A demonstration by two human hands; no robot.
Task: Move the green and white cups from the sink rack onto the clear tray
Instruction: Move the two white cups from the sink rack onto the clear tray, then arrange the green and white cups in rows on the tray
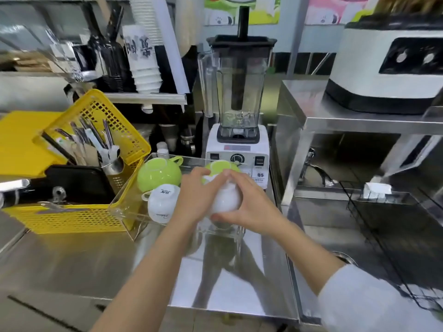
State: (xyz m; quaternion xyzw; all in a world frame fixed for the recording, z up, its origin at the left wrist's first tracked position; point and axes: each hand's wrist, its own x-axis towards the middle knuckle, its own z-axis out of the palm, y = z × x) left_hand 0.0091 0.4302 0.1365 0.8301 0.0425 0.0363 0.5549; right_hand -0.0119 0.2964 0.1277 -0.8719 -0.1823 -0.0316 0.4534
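A clear tray [124,207] stands on the steel counter in front of a blender. Upside down inside it are a green cup [159,174] at the back left and a white cup [163,204] in front of it. A second green cup [221,167] sits at the back right, partly hidden by my hands. My left hand [195,197] and my right hand [249,202] both wrap around another white cup [226,198], held upside down over the tray's right half. The black wire sink rack [374,224] lies to the right with no cups visible in it.
A yellow basket [79,219] with utensils and a black tray stands left of the clear tray. The white blender [237,149] is right behind it. A steel shelf [359,121] with a white machine [383,68] rises at the right, above the sink.
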